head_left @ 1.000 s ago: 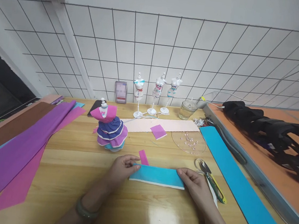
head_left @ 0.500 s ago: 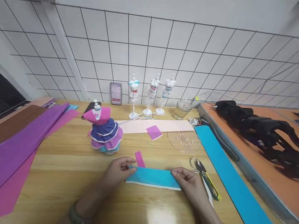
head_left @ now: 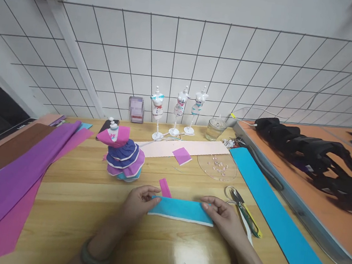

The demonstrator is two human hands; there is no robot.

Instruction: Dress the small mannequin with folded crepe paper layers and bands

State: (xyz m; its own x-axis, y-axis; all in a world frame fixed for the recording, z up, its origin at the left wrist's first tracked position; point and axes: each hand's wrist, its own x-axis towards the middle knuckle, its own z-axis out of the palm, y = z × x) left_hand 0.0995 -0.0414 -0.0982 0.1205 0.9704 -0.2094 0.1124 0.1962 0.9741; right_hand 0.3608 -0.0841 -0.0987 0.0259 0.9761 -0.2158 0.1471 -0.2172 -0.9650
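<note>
The blue strip [head_left: 181, 210] is held flat over the surface [head_left: 137, 246], its far corners pinched by left hand [head_left: 139, 204] and right hand [head_left: 221, 215]. White trim [head_left: 180, 220] is already on; no folds are made. Room is bounded by dress [head_left: 125, 154], ahead-left, and scissors [head_left: 248, 216], right.

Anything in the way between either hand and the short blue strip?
Nothing visible: the left hand and right hand both pinch the short blue strip near its far corners. The pink strip lies just beyond its far edge.
</note>
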